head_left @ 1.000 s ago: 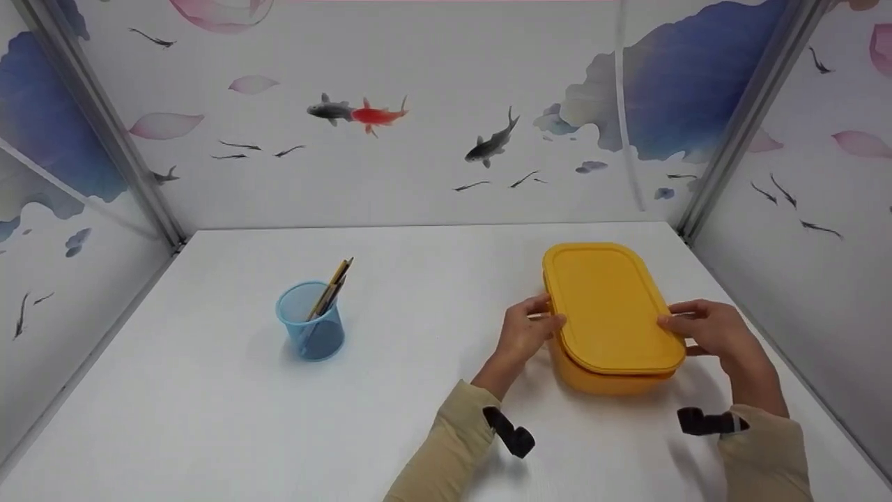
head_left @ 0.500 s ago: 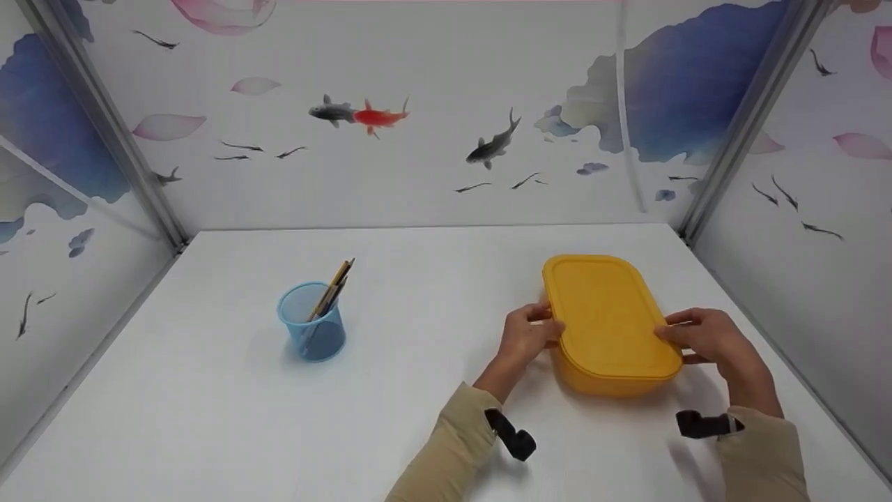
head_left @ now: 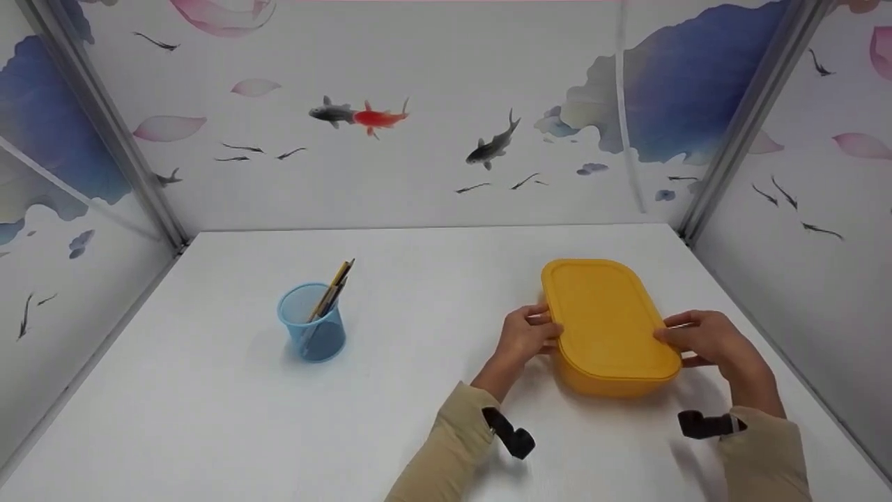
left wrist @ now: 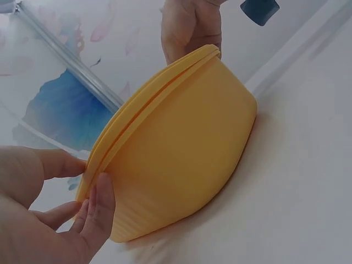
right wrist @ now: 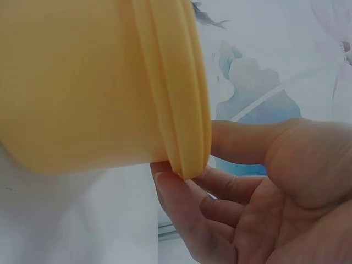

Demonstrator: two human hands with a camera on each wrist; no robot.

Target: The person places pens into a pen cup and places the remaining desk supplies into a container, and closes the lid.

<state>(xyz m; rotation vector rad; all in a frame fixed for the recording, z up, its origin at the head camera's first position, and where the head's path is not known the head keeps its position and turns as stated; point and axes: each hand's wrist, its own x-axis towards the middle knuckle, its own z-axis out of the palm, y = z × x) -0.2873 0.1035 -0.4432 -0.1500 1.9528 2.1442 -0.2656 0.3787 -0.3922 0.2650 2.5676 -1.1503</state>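
Note:
A yellow rectangular plastic lid [head_left: 606, 314] with rounded corners lies on top of a matching yellow food container [head_left: 617, 387] at the right of the table. On its left long side, my left hand [head_left: 526, 333] pinches the lid's edge between thumb and fingers. Opposite, my right hand [head_left: 704, 338] holds the lid's right edge the same way, thumb on top. In the left wrist view, a thin dark line runs between the lid rim [left wrist: 148, 102] and the container wall [left wrist: 176, 143]. The right wrist view has fingertips [right wrist: 173, 190] under the rim. The container's inside is hidden.
A translucent blue cup [head_left: 313, 341] with several pencils [head_left: 329, 296] leaning in it stands on the left half of the white table [head_left: 209, 418]. Printed wall panels [head_left: 418, 195] enclose the table at the back and both sides.
The lid has come down from a slightly raised, tilted position to sit level on the container. Both hands have moved slightly down and toward me with it. The cup has stayed put.

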